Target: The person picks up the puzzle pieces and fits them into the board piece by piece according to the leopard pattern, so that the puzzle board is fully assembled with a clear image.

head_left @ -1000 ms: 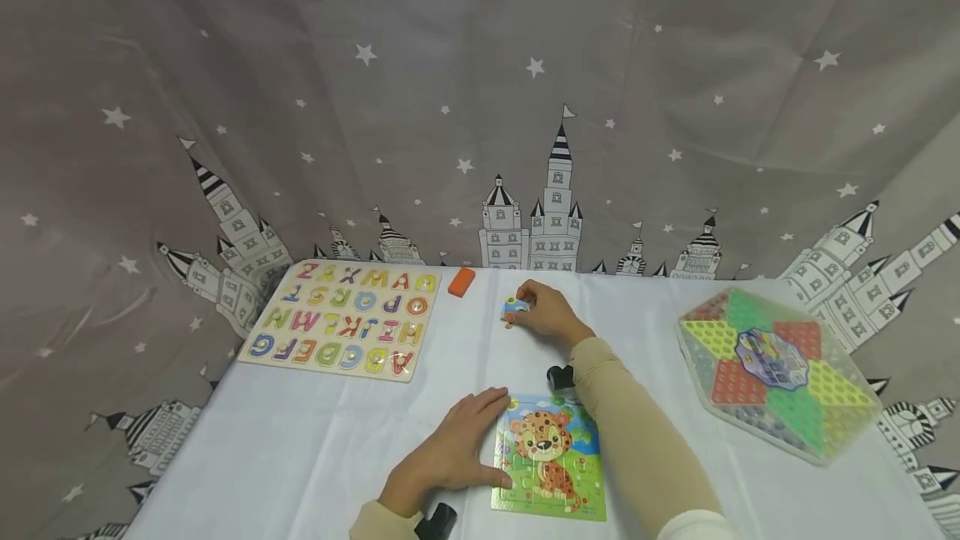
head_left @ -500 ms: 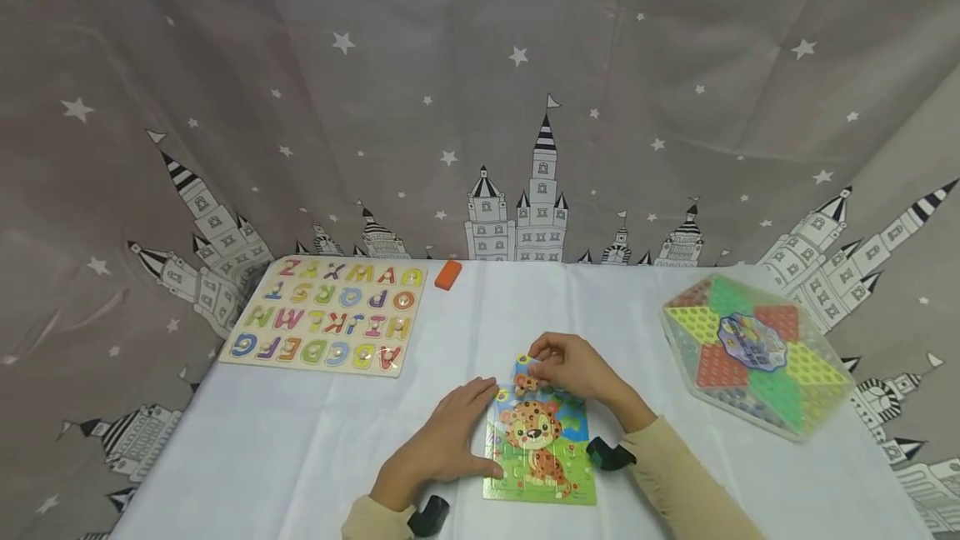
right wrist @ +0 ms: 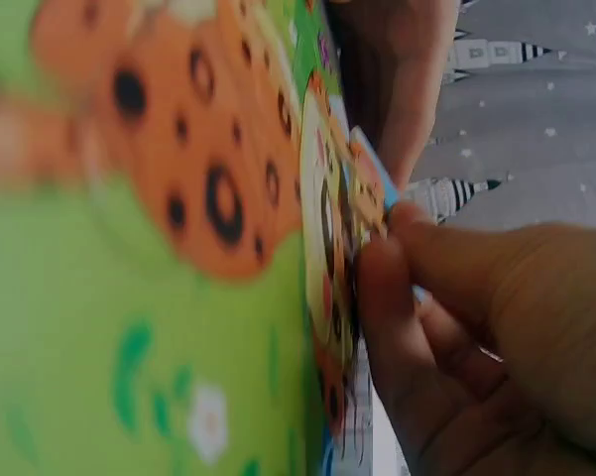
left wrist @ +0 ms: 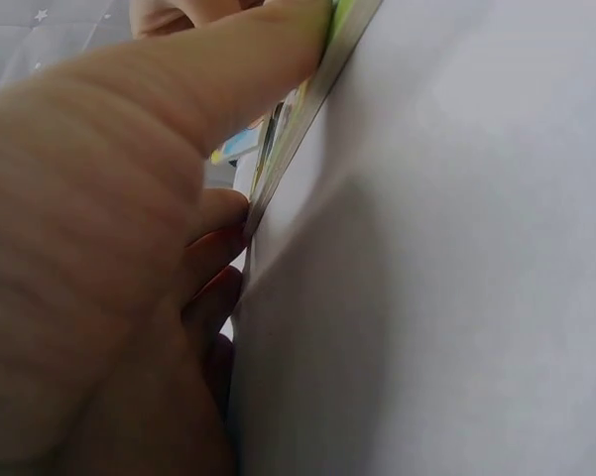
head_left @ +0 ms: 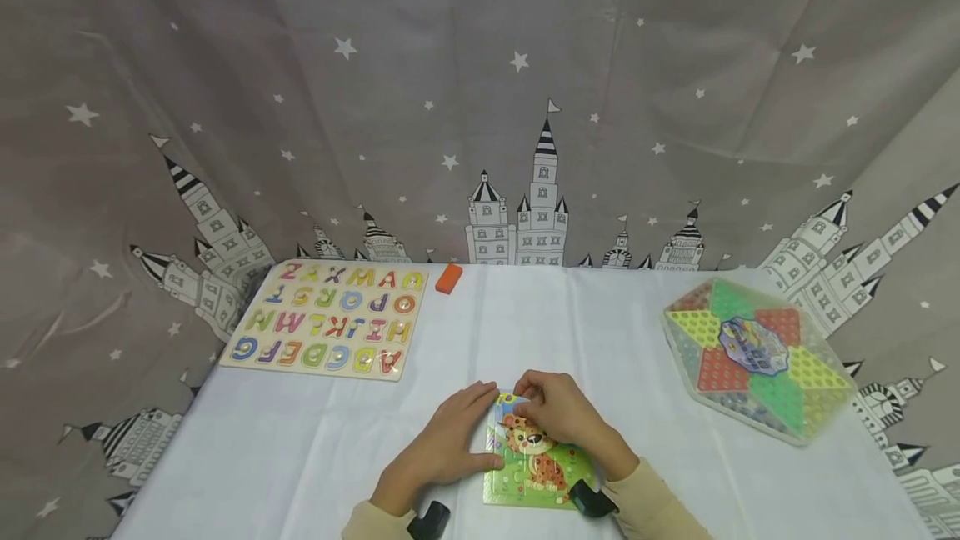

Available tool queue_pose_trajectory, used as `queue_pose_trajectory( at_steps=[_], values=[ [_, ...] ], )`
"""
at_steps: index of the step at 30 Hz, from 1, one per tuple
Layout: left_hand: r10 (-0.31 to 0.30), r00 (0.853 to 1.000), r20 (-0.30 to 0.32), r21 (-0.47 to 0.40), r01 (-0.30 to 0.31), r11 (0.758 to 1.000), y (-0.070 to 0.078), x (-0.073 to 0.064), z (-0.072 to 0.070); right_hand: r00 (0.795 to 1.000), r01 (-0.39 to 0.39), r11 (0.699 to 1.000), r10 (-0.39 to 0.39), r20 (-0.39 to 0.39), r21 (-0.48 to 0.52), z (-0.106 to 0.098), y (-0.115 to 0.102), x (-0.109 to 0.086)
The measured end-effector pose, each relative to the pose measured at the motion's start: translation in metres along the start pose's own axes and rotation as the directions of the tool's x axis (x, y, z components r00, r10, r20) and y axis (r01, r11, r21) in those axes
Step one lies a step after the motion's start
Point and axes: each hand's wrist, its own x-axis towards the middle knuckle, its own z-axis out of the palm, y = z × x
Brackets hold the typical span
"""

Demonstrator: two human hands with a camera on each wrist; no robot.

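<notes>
A leopard jigsaw puzzle (head_left: 536,473) lies on the white table. My left hand (head_left: 446,442) braces its left side, thumb on the picture's edge and the other fingers extended along the side. The left wrist view shows that thumb (left wrist: 238,74) over the puzzle's thin edge. Over the top part of the puzzle, my right hand (head_left: 564,413) pinches a puzzle piece (right wrist: 375,177) between thumb and fingertips. The piece is tilted against the picture near the leopard's head, and my fingers partly hide it.
A wooden alphabet board (head_left: 322,319) lies at the back left, with an orange block (head_left: 448,278) beside its far corner. On the right sits a hexagonal board-game box (head_left: 757,361). A grey castle-print curtain (head_left: 480,107) hangs behind the table.
My right hand has brought the puzzle piece from the back of the table down onto the puzzle's top part. My left hand has stayed at the puzzle's side. The head view has shifted slightly.
</notes>
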Motion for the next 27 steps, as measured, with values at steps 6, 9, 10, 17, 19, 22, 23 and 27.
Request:
queue_pose_trajectory(
  at_steps=[6,9,10,17,19,22,23,27],
  values=[
    [-0.006,1.0,-0.005,-0.008,0.006,1.0,0.0,0.0,0.0,0.996,0.071,0.995,-0.075,-0.055,-0.065,0.006,-0.004,-0.002],
    [-0.01,1.0,-0.003,-0.012,0.01,1.0,0.0,-0.001,0.001,0.995,0.084,0.994,-0.088,-0.056,-0.074,0.009,-0.006,-0.002],
    [-0.011,1.0,-0.004,-0.014,0.011,1.0,0.0,-0.002,0.002,0.994,0.089,0.993,-0.093,-0.058,-0.082,0.01,-0.007,-0.002],
    [-0.017,1.0,-0.014,-0.015,0.017,1.0,0.0,-0.003,0.002,0.991,0.078,0.986,-0.093,-0.097,-0.149,0.014,-0.013,-0.002],
    [-0.015,1.0,-0.016,-0.018,0.014,1.0,-0.001,-0.003,0.002,0.991,0.067,0.984,-0.085,-0.107,-0.164,0.015,-0.014,-0.002],
    [-0.007,1.0,-0.02,-0.023,0.006,1.0,-0.001,-0.003,0.003,0.99,0.055,0.98,-0.077,-0.114,-0.189,0.016,-0.016,-0.002],
    [-0.004,1.0,-0.022,-0.023,0.004,1.0,-0.001,-0.003,0.003,0.99,0.054,0.979,-0.077,-0.114,-0.197,0.017,-0.017,-0.002],
    [-0.002,1.0,-0.017,-0.021,0.002,1.0,-0.001,-0.004,0.002,0.989,0.072,0.971,-0.099,-0.109,-0.227,0.019,-0.018,-0.004]
  ],
)
